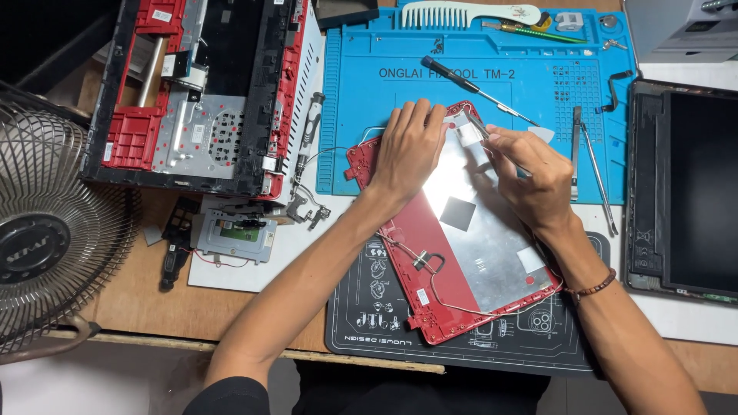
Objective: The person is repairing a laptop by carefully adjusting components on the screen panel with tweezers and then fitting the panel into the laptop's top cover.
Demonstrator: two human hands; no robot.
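Left arm: bare from the elbow up to the left hand point(410, 150), no watch and no band on that wrist.
Left sleeve: a dark, short sleeve point(227, 396) shows down at 7 o'clock, ending above the elbow.
Right arm: bare too, running in from 5 o'clock up to the right hand point(533, 175).
Right wrist: there's a bracelet point(596, 287), a string of small dark reddish-brown beads, snug around it.
Fingers: plain on both hands, short nails, no rings showing.

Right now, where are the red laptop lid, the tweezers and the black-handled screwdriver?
red laptop lid point(492, 238): head view, on its silver inner panel.
tweezers point(478, 125): head view, on the shaft near the right hand.
black-handled screwdriver point(450, 75): head view, on the handle.
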